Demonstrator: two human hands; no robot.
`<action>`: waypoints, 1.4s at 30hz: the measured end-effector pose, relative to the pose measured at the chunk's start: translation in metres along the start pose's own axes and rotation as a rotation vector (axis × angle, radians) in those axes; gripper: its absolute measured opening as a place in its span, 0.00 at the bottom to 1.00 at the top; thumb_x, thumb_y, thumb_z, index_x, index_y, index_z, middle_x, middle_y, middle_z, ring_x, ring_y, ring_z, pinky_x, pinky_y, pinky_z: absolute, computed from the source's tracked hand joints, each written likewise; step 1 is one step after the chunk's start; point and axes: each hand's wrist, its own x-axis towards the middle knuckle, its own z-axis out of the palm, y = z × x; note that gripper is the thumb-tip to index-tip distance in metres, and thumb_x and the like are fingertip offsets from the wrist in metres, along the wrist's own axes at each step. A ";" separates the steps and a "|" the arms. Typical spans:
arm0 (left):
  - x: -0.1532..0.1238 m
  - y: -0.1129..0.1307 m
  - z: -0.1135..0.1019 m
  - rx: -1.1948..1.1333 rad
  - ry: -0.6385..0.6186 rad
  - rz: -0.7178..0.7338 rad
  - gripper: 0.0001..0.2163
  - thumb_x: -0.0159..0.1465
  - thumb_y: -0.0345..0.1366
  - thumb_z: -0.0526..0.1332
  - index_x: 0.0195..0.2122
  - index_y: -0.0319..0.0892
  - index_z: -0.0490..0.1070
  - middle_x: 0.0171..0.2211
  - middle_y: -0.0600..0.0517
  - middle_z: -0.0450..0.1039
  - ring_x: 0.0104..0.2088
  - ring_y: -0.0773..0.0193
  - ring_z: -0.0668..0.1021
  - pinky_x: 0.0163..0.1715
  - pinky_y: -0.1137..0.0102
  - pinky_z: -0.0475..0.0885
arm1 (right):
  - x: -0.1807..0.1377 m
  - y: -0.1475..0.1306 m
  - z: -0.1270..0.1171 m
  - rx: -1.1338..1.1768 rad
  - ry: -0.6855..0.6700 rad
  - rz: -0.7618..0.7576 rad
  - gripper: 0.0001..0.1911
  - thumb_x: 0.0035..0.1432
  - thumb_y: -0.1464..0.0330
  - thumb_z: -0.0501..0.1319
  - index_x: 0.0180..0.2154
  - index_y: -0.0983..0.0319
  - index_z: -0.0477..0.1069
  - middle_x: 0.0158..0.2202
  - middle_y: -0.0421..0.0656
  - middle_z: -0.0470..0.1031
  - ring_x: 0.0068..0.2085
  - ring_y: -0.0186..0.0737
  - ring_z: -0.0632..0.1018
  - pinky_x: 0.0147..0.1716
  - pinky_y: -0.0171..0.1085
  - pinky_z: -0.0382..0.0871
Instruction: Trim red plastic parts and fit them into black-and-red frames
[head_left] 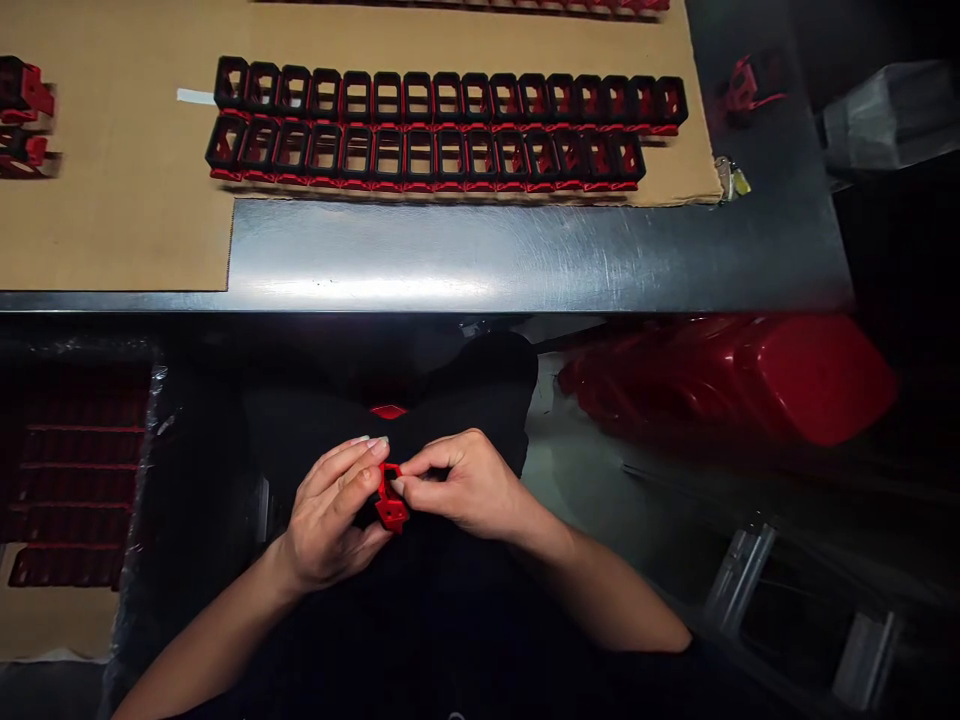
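**Left hand** (330, 515) and **right hand** (465, 490): together, fingertips clamped on one small **red plastic frame** (391, 498) from both sides. The frame sits between the hands, above the person's lap, and is not placed in any row.

**Black-and-red frames** (448, 100): two long rows standing on a **cardboard sheet** (127, 225). The front row appears shorter, ending before the back row's right end. This suggests a good stretch of the rows is filled, with room left at the front row's end; the part in hand is not yet among them.

**Further frames** (22, 115): a small group at the sheet's left edge, apart from the rows.

**Steel table** (525, 255): bears the sheet.

**Red piece** (746, 85): lies on the table's far right, off the sheet.

**Plastic-wrapped stack of red parts** (75, 470): left of the person.

**Large red container** (727, 385): right of the person, below table level.
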 end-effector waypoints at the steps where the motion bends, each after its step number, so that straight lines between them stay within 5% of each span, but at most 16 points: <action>1: 0.001 0.000 0.000 -0.002 -0.001 -0.008 0.37 0.60 0.35 0.71 0.68 0.44 0.56 0.55 0.40 0.77 0.53 0.51 0.81 0.47 0.55 0.82 | 0.000 0.000 0.000 -0.001 -0.007 -0.011 0.08 0.57 0.69 0.66 0.33 0.61 0.85 0.28 0.40 0.82 0.28 0.35 0.78 0.27 0.31 0.65; 13: 0.003 0.000 -0.007 -0.027 -0.027 -0.025 0.40 0.58 0.35 0.72 0.69 0.40 0.56 0.55 0.37 0.76 0.55 0.50 0.80 0.51 0.53 0.80 | -0.003 -0.005 -0.009 0.069 -0.133 -0.082 0.13 0.61 0.70 0.61 0.41 0.59 0.85 0.31 0.39 0.84 0.28 0.34 0.78 0.27 0.31 0.66; 19: 0.003 -0.001 -0.006 -0.014 -0.048 -0.005 0.38 0.59 0.35 0.71 0.69 0.40 0.56 0.55 0.37 0.77 0.55 0.50 0.79 0.51 0.52 0.80 | -0.005 -0.007 -0.005 0.042 -0.022 -0.037 0.09 0.57 0.68 0.66 0.37 0.63 0.85 0.28 0.41 0.83 0.26 0.34 0.77 0.26 0.31 0.66; 26: 0.006 0.001 -0.007 -0.036 -0.042 -0.015 0.37 0.59 0.36 0.71 0.68 0.41 0.56 0.55 0.38 0.77 0.54 0.50 0.80 0.50 0.53 0.80 | -0.006 -0.006 -0.012 0.047 -0.098 -0.045 0.11 0.59 0.69 0.63 0.40 0.62 0.85 0.25 0.39 0.80 0.23 0.30 0.71 0.22 0.30 0.59; 42: 0.002 0.001 0.000 0.005 -0.007 -0.002 0.38 0.60 0.37 0.70 0.69 0.42 0.55 0.54 0.38 0.78 0.53 0.50 0.81 0.48 0.54 0.81 | -0.002 -0.009 0.002 0.031 0.051 0.051 0.08 0.55 0.67 0.66 0.31 0.62 0.84 0.26 0.40 0.82 0.25 0.34 0.78 0.25 0.30 0.65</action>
